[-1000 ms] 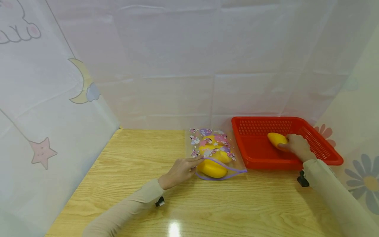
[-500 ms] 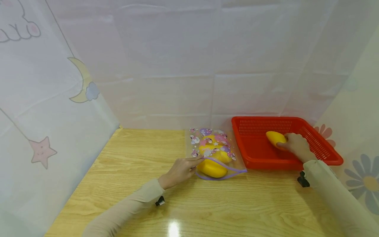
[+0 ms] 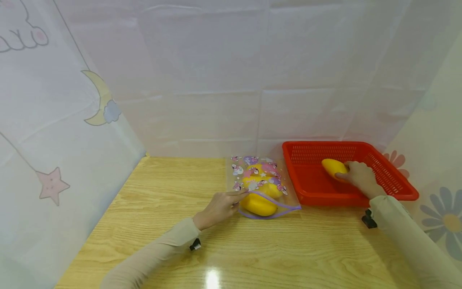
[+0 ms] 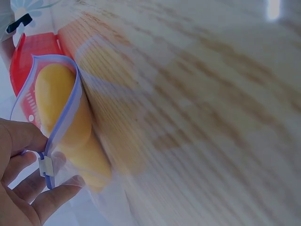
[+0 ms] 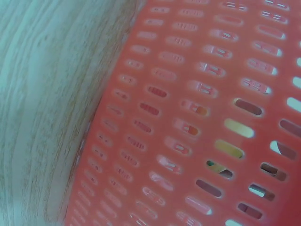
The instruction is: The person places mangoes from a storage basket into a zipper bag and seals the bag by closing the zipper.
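My left hand [image 3: 220, 208] pinches the left corner of a clear zip bag [image 3: 234, 165] printed with pink and purple cartoon figures. In the left wrist view its fingers are about the purple rim, where a white slider [image 4: 46, 165] sits. The bag's mouth gapes toward me, and several yellow mangoes [image 3: 260, 205] lie inside, one right at the opening. Over at the right, my right hand [image 3: 361, 178] grips another yellow mango [image 3: 333, 166] inside a red plastic basket [image 3: 306, 199]. Its right end is hidden by the fingers. The right wrist view shows mostly the basket's slotted wall [image 5: 141, 108].
The wooden table [image 3: 173, 176] carries both the bag and the basket, which stand side by side near its back edge. A pale printed sheet [image 3: 202, 80] rises behind and along both sides. Black wrist mounts [image 3: 369, 218] hang under the sleeves.
My right hand, with the mango in its grip, has shifted slightly left and up within the basket. The left hand and the bag have stayed in place.
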Demonstrator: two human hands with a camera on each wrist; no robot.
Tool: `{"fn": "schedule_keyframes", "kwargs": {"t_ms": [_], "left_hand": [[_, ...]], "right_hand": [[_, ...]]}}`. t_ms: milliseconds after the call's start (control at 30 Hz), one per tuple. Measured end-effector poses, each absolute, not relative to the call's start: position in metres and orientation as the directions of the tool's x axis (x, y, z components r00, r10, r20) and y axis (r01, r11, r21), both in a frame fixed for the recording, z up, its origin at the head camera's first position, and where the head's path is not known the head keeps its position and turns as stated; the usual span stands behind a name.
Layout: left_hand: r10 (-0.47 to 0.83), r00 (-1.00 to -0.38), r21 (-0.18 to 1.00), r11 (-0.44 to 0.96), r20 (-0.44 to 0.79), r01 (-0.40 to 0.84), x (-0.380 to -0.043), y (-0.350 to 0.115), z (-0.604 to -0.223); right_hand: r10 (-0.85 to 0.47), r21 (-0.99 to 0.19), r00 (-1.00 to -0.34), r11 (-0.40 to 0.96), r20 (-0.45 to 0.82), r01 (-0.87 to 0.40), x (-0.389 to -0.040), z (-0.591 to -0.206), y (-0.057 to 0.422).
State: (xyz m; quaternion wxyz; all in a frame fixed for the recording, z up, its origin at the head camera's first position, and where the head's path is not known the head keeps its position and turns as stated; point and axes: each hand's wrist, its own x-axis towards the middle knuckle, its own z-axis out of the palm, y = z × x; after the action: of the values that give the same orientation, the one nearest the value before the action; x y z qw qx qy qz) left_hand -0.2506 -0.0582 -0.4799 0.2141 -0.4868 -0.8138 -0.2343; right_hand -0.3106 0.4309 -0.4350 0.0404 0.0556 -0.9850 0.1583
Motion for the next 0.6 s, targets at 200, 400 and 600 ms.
{"fn": "schedule_keyframes", "kwargs": {"t_ms": [200, 400, 600], "left_hand": [[0.696, -0.442, 0.174, 0.423, 0.566, 0.889, -0.252, -0.058, -0.479], [0.702, -0.451, 0.178, 0.429, 0.552, 0.886, -0.252, -0.059, -0.479], [0.715, -0.448, 0.153, 0.44, 0.537, 0.885, -0.252, -0.058, -0.479]], "right_hand": [[-0.103, -0.314, -0.989, 0.94, 0.107, -0.131, -0.306, -0.431, 0.426], [-0.097, -0.329, -0.99, 0.936, 0.106, -0.127, -0.301, -0.426, 0.42], [-0.104, -0.337, -0.988, 0.931, 0.118, -0.139, -0.301, -0.425, 0.418]]}}
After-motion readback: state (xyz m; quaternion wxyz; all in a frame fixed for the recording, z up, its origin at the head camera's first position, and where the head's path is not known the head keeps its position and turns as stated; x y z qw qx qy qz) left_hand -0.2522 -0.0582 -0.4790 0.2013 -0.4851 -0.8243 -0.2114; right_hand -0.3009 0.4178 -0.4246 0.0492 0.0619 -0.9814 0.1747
